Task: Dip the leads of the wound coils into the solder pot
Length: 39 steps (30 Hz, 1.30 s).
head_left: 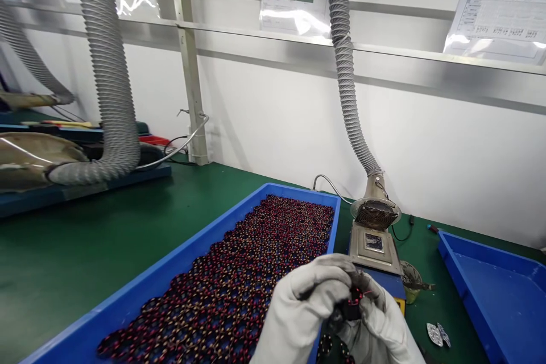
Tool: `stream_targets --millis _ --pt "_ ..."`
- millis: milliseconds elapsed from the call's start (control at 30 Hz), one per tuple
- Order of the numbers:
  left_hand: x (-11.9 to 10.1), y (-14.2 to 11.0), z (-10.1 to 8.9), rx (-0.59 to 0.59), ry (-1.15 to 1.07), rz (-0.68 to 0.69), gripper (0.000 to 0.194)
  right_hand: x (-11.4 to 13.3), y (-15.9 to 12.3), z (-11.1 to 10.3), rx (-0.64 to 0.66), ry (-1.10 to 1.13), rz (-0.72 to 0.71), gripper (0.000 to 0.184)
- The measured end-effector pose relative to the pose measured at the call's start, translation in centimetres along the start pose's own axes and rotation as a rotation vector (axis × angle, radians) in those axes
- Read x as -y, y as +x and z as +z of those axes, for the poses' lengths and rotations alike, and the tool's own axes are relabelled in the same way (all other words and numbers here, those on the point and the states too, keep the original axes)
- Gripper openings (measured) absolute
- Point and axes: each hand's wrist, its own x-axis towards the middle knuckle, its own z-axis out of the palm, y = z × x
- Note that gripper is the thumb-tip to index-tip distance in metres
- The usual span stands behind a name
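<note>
My left hand [305, 301], in a white glove, is closed with its fingertips pinched at the upper left of a small black wire-wound coil [353, 310] with red wire on it. From the other side my right hand [381, 313], gloved too, grips the same coil between thumb and fingers. The fingers cover part of the coil. Below the hands, more black coils [333, 350] with pale wire spots show at the bottom edge. To the left, a long blue tray [140, 283] holds closely packed rows of similar ring-shaped coils [247, 273] with red and gold-coloured wire.
Behind my hands stands a metal solder-pot-like device [374, 243] under a grey extraction hose [347, 79]. A small cup [410, 281] sits beside it, near crumpled foil-like pieces [438, 334]. Another blue tray [503, 296] lies right. A second hose [106, 68] hangs left.
</note>
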Motion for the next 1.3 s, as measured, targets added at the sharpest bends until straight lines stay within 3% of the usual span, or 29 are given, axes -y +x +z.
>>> stream_targets --millis 33,100,233,300,400,500,633,733,800,900,1000,1133,1200,1300 --pt "0.0 0.0 -0.2 -0.059 -0.015 -0.043 0.015 0.2 -0.1 0.1 0.012 0.023 0.024 0.027" --pt "-0.1 -0.2 -0.4 -0.05 0.079 -0.067 0.011 0.5 -0.4 0.2 0.034 0.067 0.075 0.026" --pt "-0.3 -0.4 -0.1 0.213 0.463 0.056 0.053 0.8 -0.7 0.3 0.027 0.093 0.08 0.027" --pt "-0.3 -0.4 0.3 0.226 0.531 0.144 0.051 0.9 -0.9 0.5 0.024 0.101 0.085 0.027" --pt "-0.2 -0.2 0.6 0.225 0.44 0.198 0.038 0.9 -1.0 1.0 0.038 0.143 0.149 0.027" --pt "-0.1 0.0 0.7 0.185 0.194 0.086 0.022 0.7 -0.9 1.3 0.048 0.19 0.193 0.029" --pt "-0.1 -0.1 0.5 0.023 -0.097 -0.141 0.01 0.2 -0.9 0.7 0.024 0.149 0.144 0.031" --pt "-0.5 -0.1 -0.2 -0.129 -0.18 -0.142 0.01 0.0 -1.0 -0.1 0.0 0.108 0.114 0.033" --pt "-0.9 0.1 -0.5 -0.061 -0.162 -0.173 0.016 0.0 -0.8 -0.5 0.001 0.085 0.098 0.032" --pt "-1.3 0.4 0.0 0.171 -0.08 -0.309 0.023 -0.2 -0.1 -0.8 0.034 0.033 0.082 0.028" --pt "-1.0 0.3 0.8 0.093 -0.145 -0.37 0.01 -0.6 0.5 -1.2 0.029 -0.015 0.073 0.026" --pt "-0.8 0.1 0.0 -0.153 -0.262 -0.232 0.006 -0.5 0.0 -1.6 -0.019 -0.013 0.047 0.028" --pt "-1.1 0.2 -0.7 -0.112 -0.203 -0.249 0.012 -0.3 -0.5 -1.4 -0.014 0.032 0.072 0.031" --pt "-1.9 0.4 -0.9 0.123 -0.02 -0.427 0.024 -0.1 -0.9 -0.9 -0.001 0.073 0.112 0.034"
